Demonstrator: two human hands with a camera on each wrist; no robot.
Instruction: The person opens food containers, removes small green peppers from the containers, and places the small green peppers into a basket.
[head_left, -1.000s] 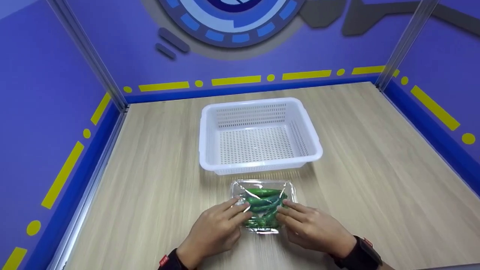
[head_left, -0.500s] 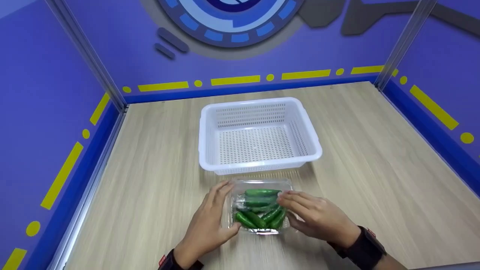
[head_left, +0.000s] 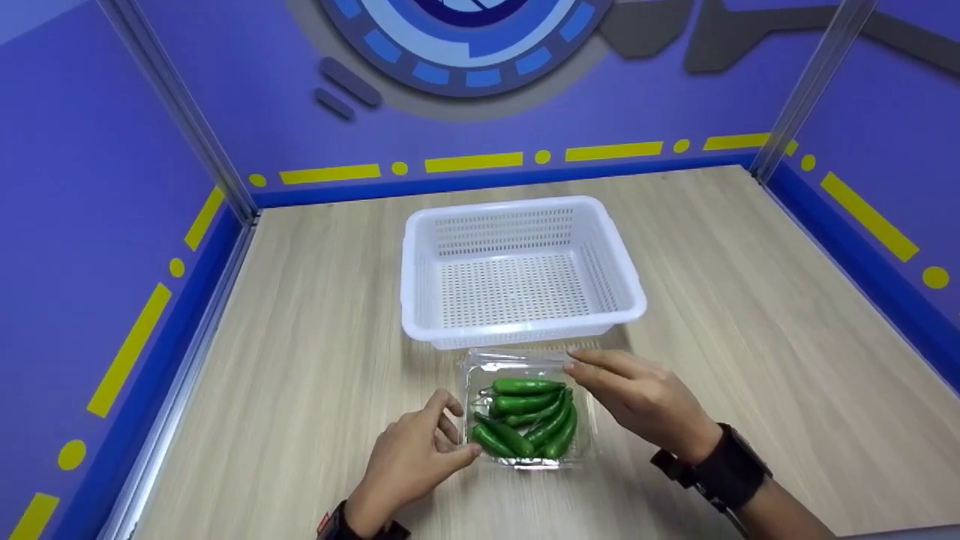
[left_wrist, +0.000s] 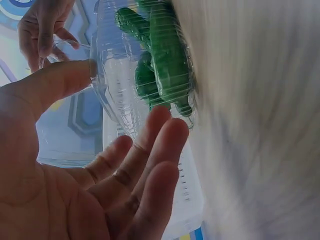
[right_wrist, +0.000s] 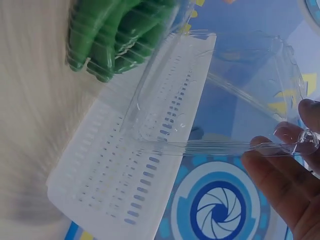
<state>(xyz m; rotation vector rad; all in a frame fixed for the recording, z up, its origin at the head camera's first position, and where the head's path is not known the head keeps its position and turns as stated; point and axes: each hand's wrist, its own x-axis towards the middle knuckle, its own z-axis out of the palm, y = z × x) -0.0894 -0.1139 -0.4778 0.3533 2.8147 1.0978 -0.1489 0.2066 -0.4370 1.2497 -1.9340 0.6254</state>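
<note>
A clear plastic clamshell box (head_left: 529, 465) sits on the table with several glossy green chili peppers (head_left: 525, 412) inside. Its hinged lid (right_wrist: 240, 100) is lifted up on the far side, between the peppers and the basket. My right hand (head_left: 645, 397) pinches the lid's edge between thumb and fingers at the right. At the left side of the box is my left hand (head_left: 412, 450). In the left wrist view its thumb touches the box's rim, while the loosely bent fingers (left_wrist: 170, 142) lie along the side wall without wrapping round it.
A white perforated plastic basket (head_left: 517, 328) stands right behind the box, with nothing in it. Blue printed panels (head_left: 225, 90) enclose the wood-look table (head_left: 315, 337) at the back and both sides.
Both hands rested on the closed lid a second ago. The right hand has since swung the lid up and back, uncovering the peppers. The left hand has shifted to the box's left side.
</note>
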